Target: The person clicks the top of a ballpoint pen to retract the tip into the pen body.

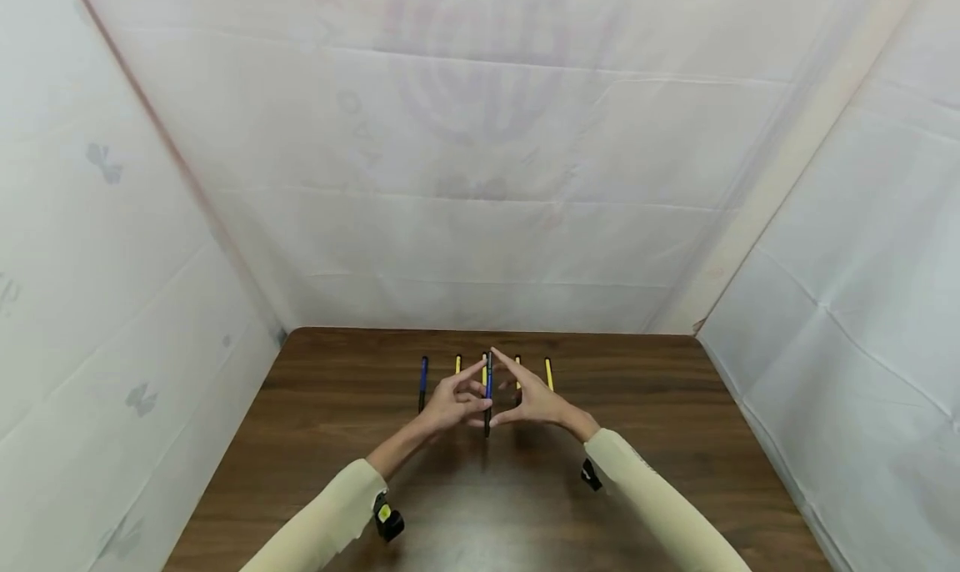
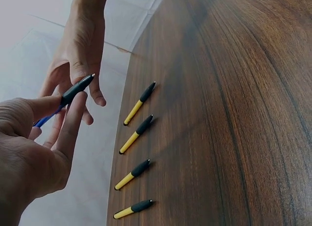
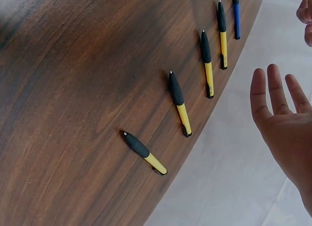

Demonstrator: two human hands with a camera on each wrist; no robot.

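Above the middle of the wooden table (image 1: 315, 439), the left hand (image 1: 453, 403) pinches a blue pen (image 1: 488, 386) between thumb and forefinger — barrel upright in the head view, black grip end uppermost in the left wrist view. The right hand (image 1: 534, 398) stands just beside it, fingers straight and spread, palm facing the pen; contact with the pen cannot be told. It holds nothing. On the table beyond the hands lies a row of pens, roughly parallel and apart: four yellow pens (image 3: 208, 64) with black grips and a second blue pen (image 1: 423, 382) at the left end. Both forearms wear cream sleeves (image 1: 660, 505) — a wrist camera (image 1: 388, 519) under each.
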